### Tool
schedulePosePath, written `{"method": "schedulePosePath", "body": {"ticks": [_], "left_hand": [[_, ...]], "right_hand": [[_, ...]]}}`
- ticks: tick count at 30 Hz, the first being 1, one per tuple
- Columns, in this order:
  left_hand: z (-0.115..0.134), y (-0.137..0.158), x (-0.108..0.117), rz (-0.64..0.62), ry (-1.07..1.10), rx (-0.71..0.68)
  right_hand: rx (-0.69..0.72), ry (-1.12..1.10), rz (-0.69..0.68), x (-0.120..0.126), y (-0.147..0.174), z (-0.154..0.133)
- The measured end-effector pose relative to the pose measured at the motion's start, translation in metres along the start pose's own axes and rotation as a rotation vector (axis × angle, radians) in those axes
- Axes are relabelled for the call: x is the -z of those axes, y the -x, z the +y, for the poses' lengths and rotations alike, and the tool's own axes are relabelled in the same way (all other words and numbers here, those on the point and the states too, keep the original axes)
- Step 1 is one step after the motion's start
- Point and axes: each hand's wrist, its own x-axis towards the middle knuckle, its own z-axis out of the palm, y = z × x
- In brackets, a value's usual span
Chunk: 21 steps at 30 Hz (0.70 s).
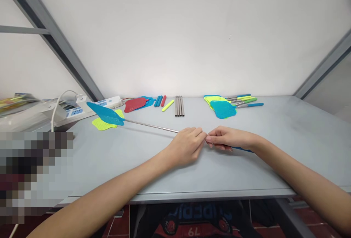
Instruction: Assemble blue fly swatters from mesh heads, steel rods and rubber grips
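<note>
A fly swatter with a blue mesh head (106, 114) and a thin metal rod stretches across the table from the left. My left hand (188, 144) is closed around the rod near its middle. Close beside it, my right hand (226, 138) pinches the same swatter where the rod runs toward the blue handle (242, 149). Most of that handle is hidden under my right hand and wrist. Below the raised blue head, a yellow-green swatter head (102, 123) lies on the table.
Red and blue swatter heads (135, 104) lie at the back left, beside a power strip (106, 102). Blue, red and yellow handle grips (168, 105) and several metal tubes (179, 106) sit at the back middle. Whole swatters (223, 109) are stacked at the back right.
</note>
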Motion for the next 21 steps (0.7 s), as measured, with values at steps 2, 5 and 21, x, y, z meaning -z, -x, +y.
{"method": "schedulePosePath", "body": {"ticks": [2,5,21], "left_hand": [[-0.0004,-0.0001,-0.0027,-0.024,-0.001,0.001],[-0.0017,-0.0003,-0.0052,-0.047,-0.007,-0.008],[-0.0057,0.0001,-0.0088,-0.020,-0.019,-0.036]], "right_hand": [[0.006,-0.023,-0.017,-0.0004,-0.0013,0.0018],[0.024,-0.061,-0.045,-0.0010,-0.0030,0.0047],[0.021,-0.156,-0.180,0.0025,-0.0064,0.0097]]}}
